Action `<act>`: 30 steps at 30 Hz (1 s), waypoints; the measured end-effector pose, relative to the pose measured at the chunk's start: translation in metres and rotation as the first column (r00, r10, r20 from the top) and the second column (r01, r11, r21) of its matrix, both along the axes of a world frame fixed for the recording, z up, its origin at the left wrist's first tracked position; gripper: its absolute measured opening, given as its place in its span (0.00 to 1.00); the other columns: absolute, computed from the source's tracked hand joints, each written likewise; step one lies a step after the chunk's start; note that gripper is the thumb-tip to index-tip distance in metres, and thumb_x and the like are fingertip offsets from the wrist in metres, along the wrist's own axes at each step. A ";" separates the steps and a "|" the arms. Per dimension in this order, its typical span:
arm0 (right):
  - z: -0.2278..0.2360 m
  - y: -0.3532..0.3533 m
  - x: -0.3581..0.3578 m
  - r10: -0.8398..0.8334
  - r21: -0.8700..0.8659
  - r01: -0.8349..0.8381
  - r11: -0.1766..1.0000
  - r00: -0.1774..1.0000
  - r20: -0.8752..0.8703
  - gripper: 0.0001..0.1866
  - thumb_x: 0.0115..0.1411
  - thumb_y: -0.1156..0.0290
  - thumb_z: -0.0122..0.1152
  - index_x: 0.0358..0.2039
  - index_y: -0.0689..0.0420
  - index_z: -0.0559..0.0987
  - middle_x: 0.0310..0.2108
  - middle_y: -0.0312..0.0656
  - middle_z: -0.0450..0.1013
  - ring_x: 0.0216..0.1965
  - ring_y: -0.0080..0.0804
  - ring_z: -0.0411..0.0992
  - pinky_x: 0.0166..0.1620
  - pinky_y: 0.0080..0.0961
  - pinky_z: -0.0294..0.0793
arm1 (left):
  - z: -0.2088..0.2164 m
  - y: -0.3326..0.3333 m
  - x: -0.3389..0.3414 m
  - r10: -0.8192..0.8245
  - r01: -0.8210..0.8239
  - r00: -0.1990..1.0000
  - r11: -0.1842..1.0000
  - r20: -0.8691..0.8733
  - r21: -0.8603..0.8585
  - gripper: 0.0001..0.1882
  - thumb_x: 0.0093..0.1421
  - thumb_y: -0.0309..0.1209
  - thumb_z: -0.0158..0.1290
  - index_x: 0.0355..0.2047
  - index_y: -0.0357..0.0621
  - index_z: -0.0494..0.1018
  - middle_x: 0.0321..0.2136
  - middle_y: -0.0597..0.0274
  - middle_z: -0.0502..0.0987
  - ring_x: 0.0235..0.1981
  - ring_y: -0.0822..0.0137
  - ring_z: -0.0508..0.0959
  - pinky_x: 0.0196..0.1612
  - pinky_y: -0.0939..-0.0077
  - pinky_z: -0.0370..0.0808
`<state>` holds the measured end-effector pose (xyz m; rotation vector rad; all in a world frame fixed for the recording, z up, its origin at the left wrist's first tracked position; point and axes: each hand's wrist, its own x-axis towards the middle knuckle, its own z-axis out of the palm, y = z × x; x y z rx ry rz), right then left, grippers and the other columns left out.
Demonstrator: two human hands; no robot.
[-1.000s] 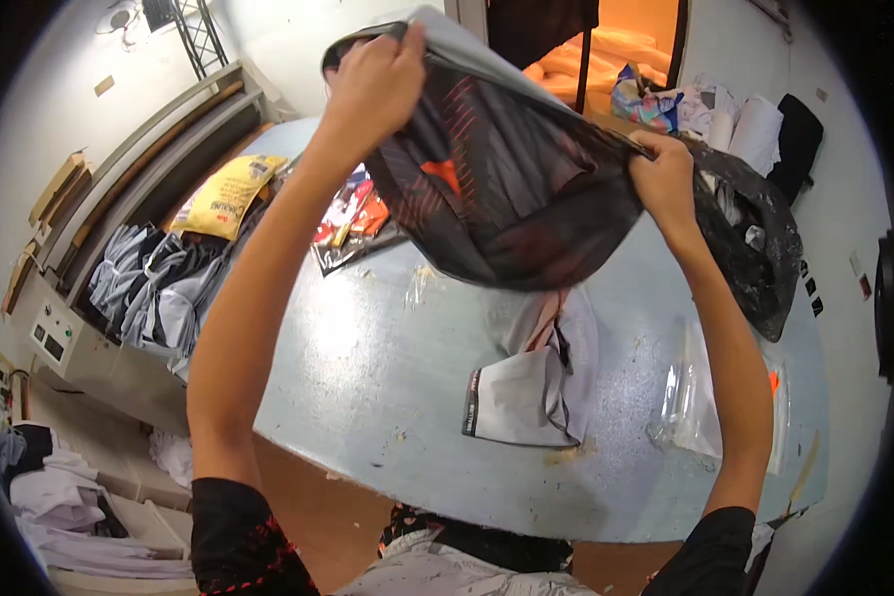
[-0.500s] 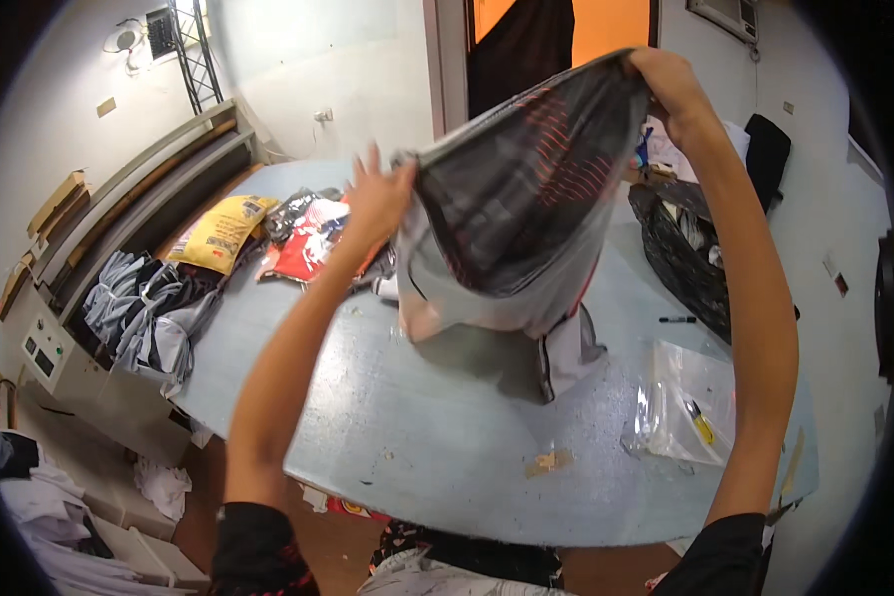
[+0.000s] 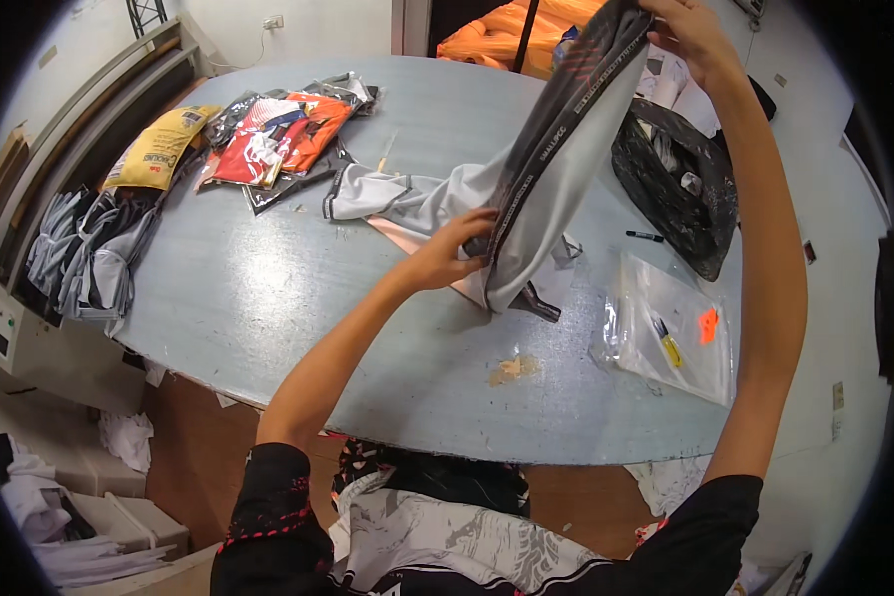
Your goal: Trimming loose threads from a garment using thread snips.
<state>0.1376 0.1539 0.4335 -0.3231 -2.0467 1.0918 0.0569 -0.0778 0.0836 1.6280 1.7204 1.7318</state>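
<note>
A grey and black jersey point(image 3: 556, 189) hangs slantwise over the table, its lower part and one sleeve spread on the tabletop. My right hand point(image 3: 693, 38) is raised at the upper right, fingers closed on the jersey's top end. Lower down, my left hand point(image 3: 445, 256) has its thumb and fingers around the jersey's dark printed edge band, near the table. Part of its fingertips is hidden by the cloth. Dark trim edges the sleeve's end, and a peach-coloured patch shows underneath.
On the blue-grey table point(image 3: 268, 338) lie packed garments point(image 3: 268, 149), a yellow package point(image 3: 164, 144), bundled grey garments point(image 3: 99, 248), a black marker point(image 3: 645, 236), and clear plastic bags point(image 3: 626, 343) with a yellow cutter point(image 3: 668, 343). A black plastic bag point(image 3: 700, 223) sits at the right edge. A long machine point(image 3: 10, 328) borders the left.
The jersey was spread wide between both raised hands; now it hangs narrow and slanted, with a sleeve on the table. My left hand has come down and right. The view has tilted downward.
</note>
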 end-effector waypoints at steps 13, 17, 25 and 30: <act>0.039 0.118 -0.022 -0.241 0.666 0.398 0.631 0.917 -0.319 0.11 0.57 0.61 0.59 0.37 0.51 0.82 0.29 0.34 0.78 0.26 0.23 0.76 0.30 0.26 0.77 | 0.096 -0.119 -0.091 0.342 -0.555 0.646 0.824 -0.682 -0.112 0.14 0.52 0.34 0.64 0.36 0.40 0.78 0.41 0.58 0.79 0.44 0.57 0.75 0.56 0.60 0.64; 0.043 0.118 -0.031 -0.339 0.617 0.451 0.645 0.893 -0.297 0.13 0.58 0.61 0.58 0.41 0.48 0.82 0.31 0.37 0.80 0.27 0.24 0.78 0.29 0.25 0.77 | 0.219 -0.204 -0.148 0.555 -0.668 0.179 0.675 -0.812 0.314 0.10 0.53 0.33 0.62 0.32 0.41 0.80 0.33 0.57 0.79 0.40 0.56 0.74 0.46 0.65 0.69; 0.120 0.095 -0.031 -0.283 0.681 0.538 0.496 0.842 -0.460 0.17 0.60 0.56 0.53 0.44 0.46 0.82 0.28 0.35 0.79 0.27 0.24 0.78 0.33 0.22 0.76 | 0.430 -0.272 -0.108 0.466 -0.751 -0.066 0.559 -0.882 0.351 0.11 0.60 0.30 0.53 0.39 0.38 0.79 0.41 0.52 0.78 0.44 0.60 0.75 0.49 0.68 0.71; 0.167 0.040 0.014 -0.189 0.573 0.438 0.693 0.877 -0.442 0.15 0.56 0.62 0.55 0.37 0.57 0.82 0.25 0.39 0.78 0.23 0.26 0.77 0.28 0.23 0.78 | 0.512 -0.295 -0.032 0.657 -0.753 -0.225 0.352 -0.719 0.556 0.08 0.52 0.23 0.58 0.33 0.35 0.80 0.27 0.50 0.80 0.27 0.59 0.78 0.33 0.66 0.76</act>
